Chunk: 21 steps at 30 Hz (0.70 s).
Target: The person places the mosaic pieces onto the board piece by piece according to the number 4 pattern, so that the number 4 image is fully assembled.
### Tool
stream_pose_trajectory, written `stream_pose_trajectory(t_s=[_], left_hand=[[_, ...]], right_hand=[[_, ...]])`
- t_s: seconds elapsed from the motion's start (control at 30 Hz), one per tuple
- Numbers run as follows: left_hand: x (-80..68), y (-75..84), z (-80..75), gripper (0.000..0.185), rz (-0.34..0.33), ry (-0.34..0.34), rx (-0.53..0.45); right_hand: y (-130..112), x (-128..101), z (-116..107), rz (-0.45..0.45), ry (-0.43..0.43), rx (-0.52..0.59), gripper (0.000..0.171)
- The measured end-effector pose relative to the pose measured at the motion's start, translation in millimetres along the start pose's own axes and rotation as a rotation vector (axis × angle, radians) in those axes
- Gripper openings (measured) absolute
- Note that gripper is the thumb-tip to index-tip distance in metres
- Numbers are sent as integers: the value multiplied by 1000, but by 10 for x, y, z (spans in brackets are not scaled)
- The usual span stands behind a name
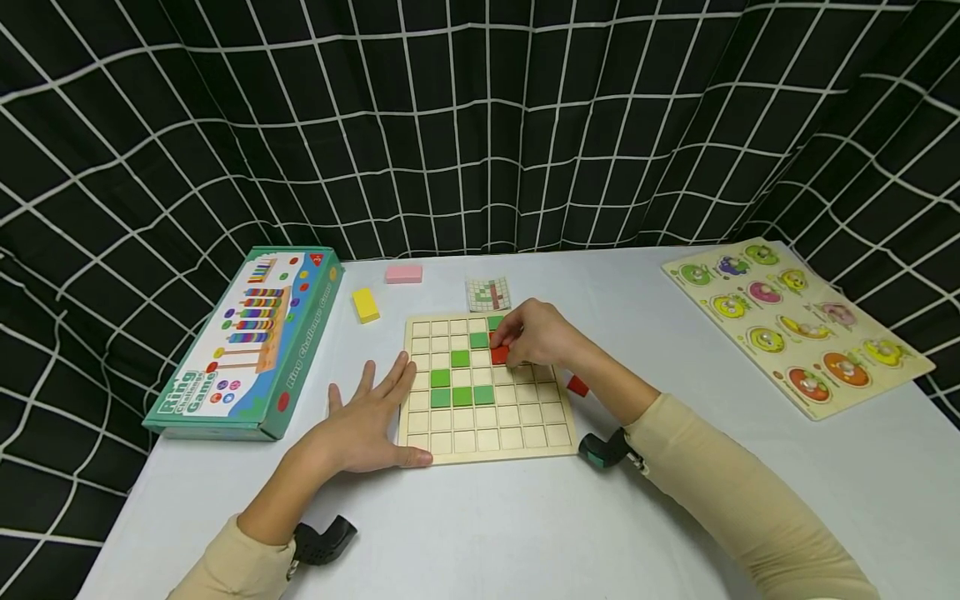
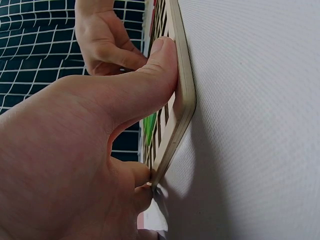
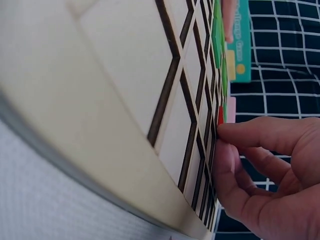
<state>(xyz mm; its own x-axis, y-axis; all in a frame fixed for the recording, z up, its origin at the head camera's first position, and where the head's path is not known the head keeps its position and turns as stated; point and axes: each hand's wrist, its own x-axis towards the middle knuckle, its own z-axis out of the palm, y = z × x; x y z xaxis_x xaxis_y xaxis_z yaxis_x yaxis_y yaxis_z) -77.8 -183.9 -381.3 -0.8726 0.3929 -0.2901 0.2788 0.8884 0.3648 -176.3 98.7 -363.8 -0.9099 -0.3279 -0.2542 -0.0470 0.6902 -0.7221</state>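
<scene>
A pale wooden grid board [image 1: 487,429] lies on the white table, with several green tiles [image 1: 461,396] set in a stepped line. My right hand [image 1: 534,333] pinches a red tile [image 1: 498,356] down on a cell near the board's upper right; the red tile [image 3: 220,115] shows at my fingertips [image 3: 227,134] in the right wrist view. My left hand [image 1: 367,421] lies flat beside the board's left edge, thumb [image 2: 157,75] pressed on the board's [image 2: 186,95] near corner. Another red tile [image 1: 577,385] lies off the board's right edge.
A green "Ring Challenge Game" box [image 1: 251,342] sits at the left. A yellow block [image 1: 365,305], a pink block [image 1: 403,273] and a small pattern card [image 1: 488,294] lie behind the board. A fruit peg puzzle [image 1: 795,325] is at the right. Black gridded cloth surrounds the table.
</scene>
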Motion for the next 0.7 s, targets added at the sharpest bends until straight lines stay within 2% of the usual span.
stream_pose_trajectory(t_s=[0.4, 0.7], left_hand=[[1, -7, 7, 129, -3, -5, -4], [7, -27, -12, 128, 8, -11, -2]], right_hand=[[-35, -28, -40, 5, -14, 3, 28], [-8, -97, -166, -40, -67, -19, 25]])
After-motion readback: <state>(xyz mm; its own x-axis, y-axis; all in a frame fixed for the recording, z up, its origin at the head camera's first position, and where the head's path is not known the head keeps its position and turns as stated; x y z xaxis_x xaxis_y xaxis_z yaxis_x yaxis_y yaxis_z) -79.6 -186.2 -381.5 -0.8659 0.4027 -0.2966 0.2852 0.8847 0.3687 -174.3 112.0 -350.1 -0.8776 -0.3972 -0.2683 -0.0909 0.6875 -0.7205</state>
